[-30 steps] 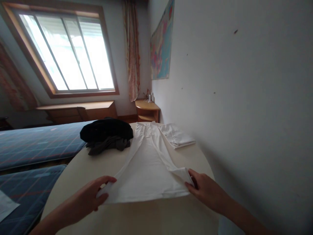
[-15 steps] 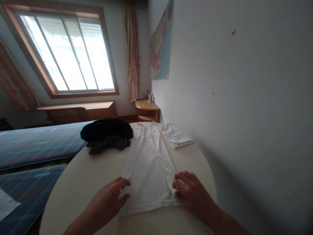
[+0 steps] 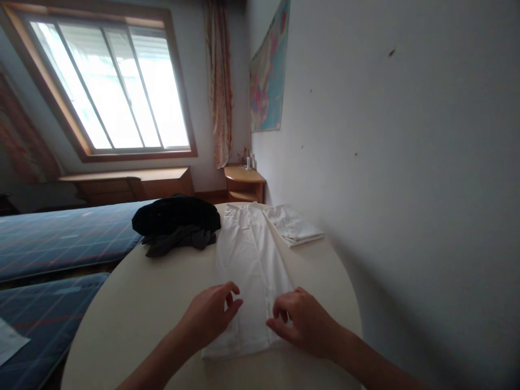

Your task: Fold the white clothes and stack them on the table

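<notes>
A white garment (image 3: 247, 260), which looks like trousers, lies lengthwise on the round cream table (image 3: 134, 303). Its narrow waist end points away from me and its wider hem is nearest. Over the left side of the lower part, my left hand (image 3: 211, 314) is curved, with a gap between thumb and forefinger. My right hand (image 3: 304, 322) is over the right edge near the hem, fingers bent and thumb apart from them. Neither hand visibly grips the cloth. A folded white garment (image 3: 294, 225) lies just right of the waist end.
A black garment (image 3: 176, 216) is heaped on dark grey cloth (image 3: 179, 241) at the table's far left. Blue plaid mattresses (image 3: 60, 233) stand left of the table, a white sheet (image 3: 10, 341) on the nearer one. The wall (image 3: 406, 189) runs close along the right.
My left hand has moved right, inward over the garment, and my right hand has moved slightly left. The garment's lower part looks narrower, its right side drawn in.
</notes>
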The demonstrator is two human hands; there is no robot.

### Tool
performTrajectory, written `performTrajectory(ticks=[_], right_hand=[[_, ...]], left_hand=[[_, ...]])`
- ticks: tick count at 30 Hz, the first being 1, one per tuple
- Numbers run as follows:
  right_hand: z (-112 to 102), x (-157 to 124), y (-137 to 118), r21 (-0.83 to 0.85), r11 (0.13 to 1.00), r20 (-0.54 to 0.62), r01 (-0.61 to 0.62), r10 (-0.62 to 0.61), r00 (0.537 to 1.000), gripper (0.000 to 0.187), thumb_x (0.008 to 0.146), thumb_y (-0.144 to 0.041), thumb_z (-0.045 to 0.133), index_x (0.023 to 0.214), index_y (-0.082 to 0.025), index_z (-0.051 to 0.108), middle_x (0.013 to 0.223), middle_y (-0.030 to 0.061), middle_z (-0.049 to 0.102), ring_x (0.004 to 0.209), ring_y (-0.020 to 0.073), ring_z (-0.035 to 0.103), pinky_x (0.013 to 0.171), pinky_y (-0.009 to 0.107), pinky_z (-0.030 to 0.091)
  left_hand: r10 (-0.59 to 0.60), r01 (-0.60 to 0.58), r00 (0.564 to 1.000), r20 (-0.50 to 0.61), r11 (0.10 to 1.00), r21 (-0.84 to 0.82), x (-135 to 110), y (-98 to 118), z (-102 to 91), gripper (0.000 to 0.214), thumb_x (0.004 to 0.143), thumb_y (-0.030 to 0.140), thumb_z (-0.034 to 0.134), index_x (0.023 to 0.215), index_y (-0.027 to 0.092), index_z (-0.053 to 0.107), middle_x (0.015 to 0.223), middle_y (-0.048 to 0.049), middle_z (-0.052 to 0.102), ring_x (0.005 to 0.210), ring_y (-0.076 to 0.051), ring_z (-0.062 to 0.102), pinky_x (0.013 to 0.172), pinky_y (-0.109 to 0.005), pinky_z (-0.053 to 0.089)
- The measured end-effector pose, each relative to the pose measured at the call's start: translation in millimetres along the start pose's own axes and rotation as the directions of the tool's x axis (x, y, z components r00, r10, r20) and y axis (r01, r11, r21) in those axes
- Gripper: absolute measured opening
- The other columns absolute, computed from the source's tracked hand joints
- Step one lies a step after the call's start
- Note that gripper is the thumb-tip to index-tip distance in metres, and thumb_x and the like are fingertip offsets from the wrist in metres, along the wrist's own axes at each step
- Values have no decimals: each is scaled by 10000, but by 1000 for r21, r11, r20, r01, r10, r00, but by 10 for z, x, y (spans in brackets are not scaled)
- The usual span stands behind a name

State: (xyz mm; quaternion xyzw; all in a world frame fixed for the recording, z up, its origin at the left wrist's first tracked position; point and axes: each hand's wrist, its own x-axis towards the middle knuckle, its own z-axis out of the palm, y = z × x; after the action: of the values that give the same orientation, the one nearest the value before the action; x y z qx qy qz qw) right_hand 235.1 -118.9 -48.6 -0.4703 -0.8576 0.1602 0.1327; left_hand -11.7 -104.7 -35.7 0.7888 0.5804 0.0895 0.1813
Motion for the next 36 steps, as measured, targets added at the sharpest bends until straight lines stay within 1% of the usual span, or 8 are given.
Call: performTrajectory(ticks=[5,11,16,21,26,31,34,36], right_hand=[[-2,323,60,-38,996,-34,-78,77,996,214,901,-411,622,930,-208,684,829,21,730,797,181,662,779,290,379],[43,526,66,-59,996,58,-69,72,996,150,880,-346,628,917,-218,697,823,20,741,753,171,670,687,258,382],[-2,769,149,-80,988,21,-129,131,991,242,923,-422,570,966,-228,707,831,38,746,784,187,680,690,263,396],[-52,1353,367,-47,981,-28,-188,187,982,262,935,-410,558,987,-207,714,901,43,754,833,187,685,690,259,407],[-40,2069,575,-39,962,-111,-272,266,958,279,946,-370,525,1034,-197,726,1024,60,747,938,185,670,751,252,418],[58,2650,673,-72,928,-186,-365,347,919,378,978,-412,463,1054,-156,731,1158,148,695,1100,257,603,887,332,406],[131,2896,716,-73,913,-214,-400,378,901,409,971,-454,466,1056,-157,734,1191,159,670,1145,279,566,919,361,405],[188,3013,744,-67,906,-229,-419,394,890,401,956,-468,487,1055,-170,737,1200,152,662,1158,287,552,918,366,416]], left_hand=[[25,-18,998,-60,993,118,398,-52,71,226,919,307,517,1084,236,654,1027,-36,727,928,-200,681,817,-288,460],[-177,212,973,-145,937,279,824,-154,67,283,958,297,438,1162,184,598,1109,-113,716,995,-239,690,815,-321,475],[-239,279,958,-161,911,305,1006,-213,34,283,958,318,417,1096,163,610,1077,-138,714,991,-267,691,802,-340,484],[-253,297,952,-173,899,322,973,-195,22,286,965,278,382,1101,151,599,1103,-141,689,981,-264,690,773,-333,486],[-266,281,960,-94,895,345,846,-175,5,288,953,187,359,1118,145,592,1125,-153,655,980,-276,682,753,-353,494],[-231,231,972,-40,913,337,726,-189,-16,297,924,143,395,1145,161,593,1163,-140,637,1094,-275,608,819,-354,494],[-127,112,991,29,943,313,638,-212,-17,309,904,106,400,1101,170,628,1155,-120,640,1114,-276,570,851,-366,504],[36,-65,993,109,959,274,573,-239,2,354,861,33,400,1064,184,648,1177,-97,638,1144,-260,538,912,-368,493]])
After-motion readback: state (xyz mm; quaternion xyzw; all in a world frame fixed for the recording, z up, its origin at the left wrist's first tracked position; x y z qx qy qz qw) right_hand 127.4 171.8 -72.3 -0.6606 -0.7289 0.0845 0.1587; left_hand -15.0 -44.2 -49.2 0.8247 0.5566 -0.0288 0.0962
